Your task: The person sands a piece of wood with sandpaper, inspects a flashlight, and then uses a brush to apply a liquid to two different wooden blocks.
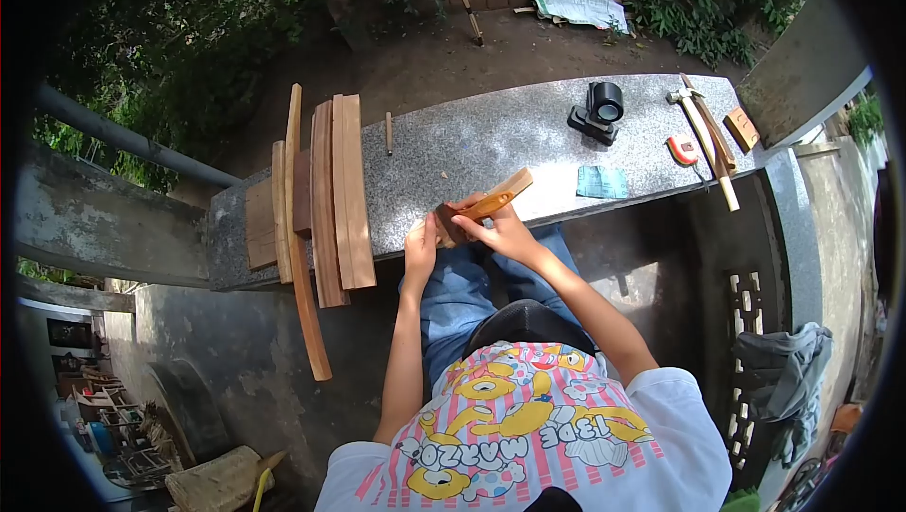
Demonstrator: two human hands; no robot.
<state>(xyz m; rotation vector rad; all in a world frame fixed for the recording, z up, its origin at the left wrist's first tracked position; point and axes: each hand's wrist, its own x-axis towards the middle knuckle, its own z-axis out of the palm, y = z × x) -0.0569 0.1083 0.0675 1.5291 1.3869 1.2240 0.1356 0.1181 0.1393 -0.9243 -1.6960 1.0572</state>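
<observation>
My right hand (pixel 497 234) is closed on a flat, orange-handled brush (pixel 489 204), with a hole near the handle's end. The brush's dark brown end (pixel 447 218) points toward my left hand. A short pale wood piece (pixel 514 182) lies under the brush at the near edge of the stone bench (pixel 491 139), slanting up to the right. My left hand (pixel 421 240) is closed around its lower left end, thumb on top, right beside the dark end of the brush. Both hands are above my lap.
Several long wood strips (pixel 351 191) lie on the left, some overhanging the near edge. A thin stick (pixel 389 134) sits behind. Toward the right are a black device (pixel 600 111), a bluish sheet (pixel 601 182), a tape measure (pixel 681 150), a hammer (pixel 700 134) and a small wooden block (pixel 742 129).
</observation>
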